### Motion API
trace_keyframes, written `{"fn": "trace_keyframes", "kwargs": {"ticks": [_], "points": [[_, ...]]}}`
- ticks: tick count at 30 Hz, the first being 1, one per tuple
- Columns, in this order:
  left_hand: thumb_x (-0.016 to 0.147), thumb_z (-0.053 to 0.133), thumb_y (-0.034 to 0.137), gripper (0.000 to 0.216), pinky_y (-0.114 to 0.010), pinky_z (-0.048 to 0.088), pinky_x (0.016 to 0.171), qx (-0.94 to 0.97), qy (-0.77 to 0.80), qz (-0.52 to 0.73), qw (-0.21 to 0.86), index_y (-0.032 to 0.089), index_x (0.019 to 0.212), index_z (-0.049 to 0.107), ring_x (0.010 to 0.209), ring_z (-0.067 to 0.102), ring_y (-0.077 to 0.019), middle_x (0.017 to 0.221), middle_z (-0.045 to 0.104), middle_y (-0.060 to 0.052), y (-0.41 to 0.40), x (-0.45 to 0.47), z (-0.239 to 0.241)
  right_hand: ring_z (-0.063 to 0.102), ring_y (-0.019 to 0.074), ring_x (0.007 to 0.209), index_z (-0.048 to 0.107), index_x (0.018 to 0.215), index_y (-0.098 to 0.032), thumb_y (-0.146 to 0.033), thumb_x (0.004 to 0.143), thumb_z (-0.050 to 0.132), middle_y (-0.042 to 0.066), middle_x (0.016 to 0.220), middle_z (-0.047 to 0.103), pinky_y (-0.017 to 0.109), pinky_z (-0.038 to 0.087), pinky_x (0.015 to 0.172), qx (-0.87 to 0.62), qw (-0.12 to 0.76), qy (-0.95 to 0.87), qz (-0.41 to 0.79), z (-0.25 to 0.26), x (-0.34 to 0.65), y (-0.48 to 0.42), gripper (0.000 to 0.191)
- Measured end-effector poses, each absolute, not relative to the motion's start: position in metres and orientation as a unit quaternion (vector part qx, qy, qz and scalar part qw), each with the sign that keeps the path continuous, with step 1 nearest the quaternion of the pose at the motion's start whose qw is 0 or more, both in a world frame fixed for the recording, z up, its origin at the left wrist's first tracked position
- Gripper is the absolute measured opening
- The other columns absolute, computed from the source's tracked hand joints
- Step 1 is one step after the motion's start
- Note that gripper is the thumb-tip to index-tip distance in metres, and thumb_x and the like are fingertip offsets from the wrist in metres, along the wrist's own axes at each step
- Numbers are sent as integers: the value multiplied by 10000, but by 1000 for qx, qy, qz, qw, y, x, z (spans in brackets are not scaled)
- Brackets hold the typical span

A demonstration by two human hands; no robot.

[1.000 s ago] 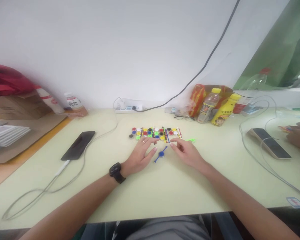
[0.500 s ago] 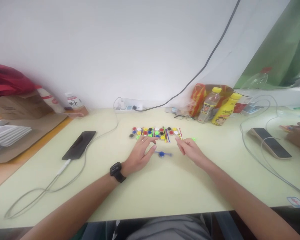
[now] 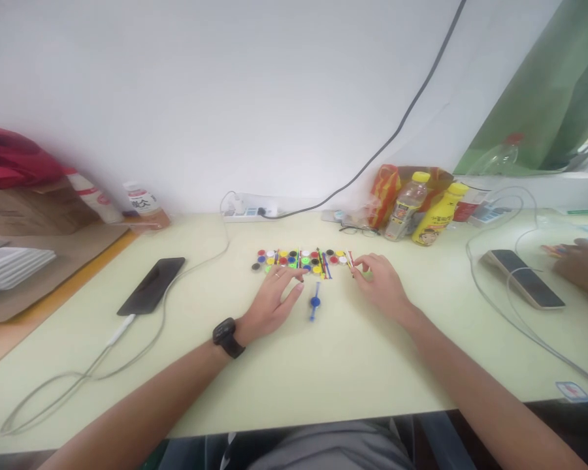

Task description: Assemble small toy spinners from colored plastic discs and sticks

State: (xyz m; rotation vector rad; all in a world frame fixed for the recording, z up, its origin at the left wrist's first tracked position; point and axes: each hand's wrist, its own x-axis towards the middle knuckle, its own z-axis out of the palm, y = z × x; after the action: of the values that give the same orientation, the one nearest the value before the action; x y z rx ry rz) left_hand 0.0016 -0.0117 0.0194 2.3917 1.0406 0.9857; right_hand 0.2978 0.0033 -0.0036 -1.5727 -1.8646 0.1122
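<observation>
A row of small coloured discs and thin sticks [image 3: 301, 260] lies mid-table. Just in front of it a blue disc on a blue stick [image 3: 315, 301] rests on the table, its stick pointing away from me. My left hand [image 3: 273, 299], with a black watch on the wrist, lies flat and open left of the blue piece, fingertips near the row. My right hand [image 3: 381, 284] is at the row's right end, fingers bent together over a small green piece that is almost wholly hidden.
A black phone [image 3: 151, 284] on a white cable lies at the left, and a power strip [image 3: 247, 210] sits by the wall. Yellow-capped bottles [image 3: 436, 222] and glasses [image 3: 357, 230] stand behind. Another person's hand [image 3: 581, 267] and a second phone [image 3: 522, 279] are at the right.
The blue piece has spun from slanted to pointing away from me. My right hand has moved right and forward onto the green piece. My left hand has barely moved.
</observation>
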Motion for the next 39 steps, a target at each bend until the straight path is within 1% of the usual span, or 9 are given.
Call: {"fn": "trace_keyframes", "kwargs": {"ticks": [2,4,8,10,16,24,31,35,39], "points": [[1084,438,328,344,-463,436,1061,846,365,348,176,310,1386,602,1155,550,-256,1189,680,-56,-12,2,19,569,260,902,677,910,-217,-301,913,590,75,884,658,380,407,813,-616,312,-723,17,-9,303,7,121],[1085,436,331,343,-467,435,1065,846,364,347,179,305,1384,603,1157,550,-258,1194,678,-60,-12,2,19,556,279,936,676,877,-218,-325,902,607,91,921,669,403,395,824,-632,288,-720,-4,-14,305,9,130],[1085,440,322,338,-459,429,1071,843,364,349,186,303,1378,607,1166,543,-255,1189,674,-58,-11,1,18,526,309,974,670,828,-219,-426,900,623,110,956,669,429,368,808,-653,259,-711,-40,-21,304,12,225],[1085,443,319,334,-453,426,1071,844,363,348,186,303,1373,610,1165,541,-253,1184,675,-56,-10,1,17,519,311,972,666,811,-217,-441,901,621,113,949,664,432,357,804,-653,248,-713,-49,-24,302,13,245],[1087,434,332,324,-447,427,1064,845,364,346,182,300,1347,624,1151,552,-248,1166,681,-52,-10,1,17,527,303,956,652,780,-206,-322,890,597,112,928,678,436,333,801,-662,223,-713,-57,-27,300,19,168],[1086,442,318,313,-444,419,1074,847,360,343,187,288,1333,633,1154,546,-246,1166,680,-55,-9,0,17,558,287,942,657,773,-199,-246,850,580,101,917,690,415,321,796,-680,221,-698,-38,-24,301,21,119],[1086,445,313,313,-428,429,1060,846,363,343,187,292,1330,639,1149,550,-240,1158,679,-51,-9,0,16,592,258,919,655,754,-201,-287,857,590,68,900,691,398,318,820,-701,266,-661,-30,-20,306,24,148],[1084,446,315,311,-430,428,1061,848,360,342,185,284,1320,646,1147,555,-245,1161,684,-57,-9,0,17,592,262,922,656,750,-206,-306,866,600,64,892,691,393,315,809,-709,262,-654,-35,-21,309,25,163],[1082,455,301,305,-420,428,1054,845,362,346,186,289,1321,643,1145,551,-238,1152,682,-50,-9,0,17,581,265,938,668,799,-204,-287,872,609,72,920,695,384,315,790,-693,258,-672,-50,-22,306,23,125]]}}
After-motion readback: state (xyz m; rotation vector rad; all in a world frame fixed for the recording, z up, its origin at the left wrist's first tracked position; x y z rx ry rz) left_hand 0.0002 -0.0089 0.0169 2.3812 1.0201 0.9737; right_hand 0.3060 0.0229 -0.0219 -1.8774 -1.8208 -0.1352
